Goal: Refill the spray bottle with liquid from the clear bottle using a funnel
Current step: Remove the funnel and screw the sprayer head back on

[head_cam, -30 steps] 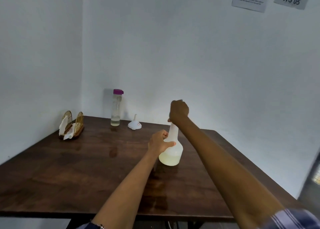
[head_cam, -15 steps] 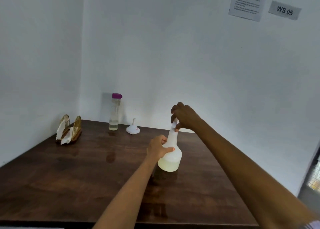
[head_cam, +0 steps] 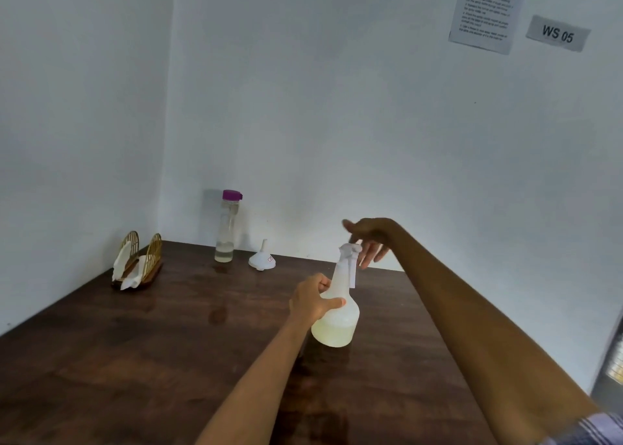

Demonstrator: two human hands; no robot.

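A white translucent spray bottle (head_cam: 338,323) stands upright mid-table with pale yellowish liquid low in its round base. My left hand (head_cam: 312,299) grips its neck from the left. The white spray head (head_cam: 349,251) sits on top. My right hand (head_cam: 369,239) hovers just behind and right of that head, fingers spread, holding nothing. A tall clear bottle (head_cam: 226,230) with a purple cap stands at the back by the wall, a little liquid at its bottom. A white funnel (head_cam: 262,258) lies upside down to its right.
The dark wooden table (head_cam: 135,360) sits in a room corner with white walls. A gold wire napkin holder (head_cam: 136,260) with white napkins stands at the back left. Papers, one reading WS 05 (head_cam: 558,33), hang high on the right wall.
My right hand has come off the spray head, opened its fingers and drifted right. The left hand keeps its grip on the bottle's neck. The camera tilted slightly.
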